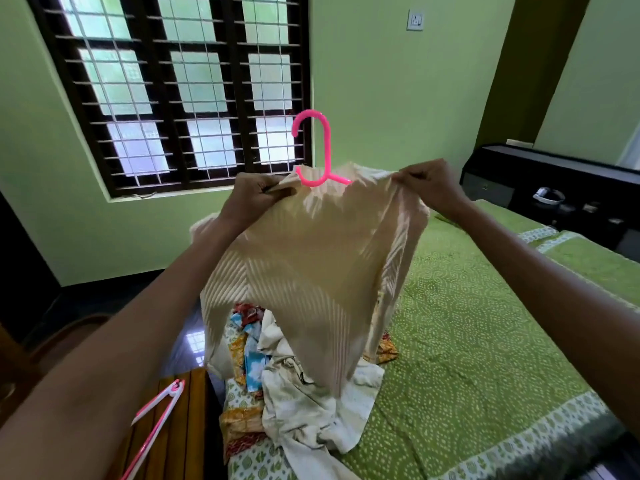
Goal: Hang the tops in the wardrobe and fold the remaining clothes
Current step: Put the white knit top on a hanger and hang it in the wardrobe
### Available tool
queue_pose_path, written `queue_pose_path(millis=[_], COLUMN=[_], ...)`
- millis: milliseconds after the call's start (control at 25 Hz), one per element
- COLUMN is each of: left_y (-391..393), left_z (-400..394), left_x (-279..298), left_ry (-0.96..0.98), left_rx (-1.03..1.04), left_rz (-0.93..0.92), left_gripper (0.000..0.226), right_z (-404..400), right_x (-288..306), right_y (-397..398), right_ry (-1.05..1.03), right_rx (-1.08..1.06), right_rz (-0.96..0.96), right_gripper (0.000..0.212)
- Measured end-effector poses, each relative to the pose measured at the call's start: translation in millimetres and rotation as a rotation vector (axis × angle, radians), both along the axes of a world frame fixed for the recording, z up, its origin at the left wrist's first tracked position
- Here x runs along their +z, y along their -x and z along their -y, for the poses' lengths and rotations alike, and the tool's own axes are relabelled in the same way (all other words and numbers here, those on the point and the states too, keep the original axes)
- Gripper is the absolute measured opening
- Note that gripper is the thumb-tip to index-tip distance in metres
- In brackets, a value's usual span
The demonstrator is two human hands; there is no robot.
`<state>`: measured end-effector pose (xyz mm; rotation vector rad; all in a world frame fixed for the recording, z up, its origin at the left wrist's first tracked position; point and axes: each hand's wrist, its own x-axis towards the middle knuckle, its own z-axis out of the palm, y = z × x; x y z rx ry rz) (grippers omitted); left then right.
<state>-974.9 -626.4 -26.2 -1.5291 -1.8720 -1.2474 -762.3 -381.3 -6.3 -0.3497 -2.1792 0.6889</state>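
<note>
Two hands hold a cream top (311, 265) up in the air above the bed (485, 341), with a pink hanger (317, 150) already threaded through its neck so that the hook stands clear above the collar. The left hand (254, 195) pinches the fabric at one shoulder, its grip pressed together on the cloth; the right hand (429, 187) pinches the other shoulder in the same way. The top looks light, thin and limp, with a slight sheen and fine ribbing, so it will likely slide easily off smooth plastic arms. The best hold is probably where the hands are now, at the shoulder seams over the hanger ends, then the hook itself once the shoulders sit square. Below the hem lies a pile of mixed clothes (294, 393) on the bed, not yet folded. A second hanger (156, 420) rests on a wooden surface (187, 427) at lower left
</note>
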Motion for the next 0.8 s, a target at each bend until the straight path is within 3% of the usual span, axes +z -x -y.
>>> queue_pose_path(millis=[240,520,800], left_y=[17,33,42], left_z=[0,11,-1], left_x=[-9,2,-15], left_ry=[0.020,0.037,0.047], left_rx=[0.009,-0.068,-0.070], left_rz=[0.058,0.107,0.177], left_gripper=[0.022,0.022,0.014], right_z=[17,20,16], right_x=[-14,6,5], right_y=[2,-1,-23], right_ry=[-0.025,-0.034,-0.065], right_rx=[0.104,0.055,-0.035], right_rz=[0.259,0.033,0.018], right_gripper=[0.030,0.025,0.020])
